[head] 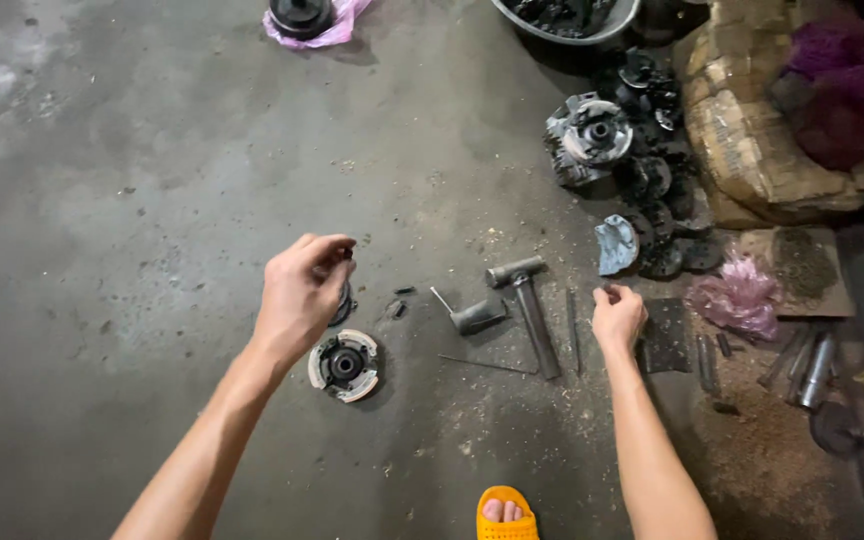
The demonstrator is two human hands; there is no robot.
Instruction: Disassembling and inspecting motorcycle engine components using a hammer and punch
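Clutch part, round with pale shoes around a dark middle, lies flat on the grey concrete floor, just below your left hand. Your left hand hangs above the floor with its fingers pinched shut on a small dark piece; most of that piece is hidden, so you cannot tell what it is. Your right hand is low, near the floor, with its fingers curled in; you cannot tell if they hold anything. Between your two hands lie a hammer with a metal head and a short grey tool with a thin pin. A thin rod lies just beside your right hand. A pile of dark greasy engine parts sits farther away, on the right. An orange sandal shows at the bottom edge.
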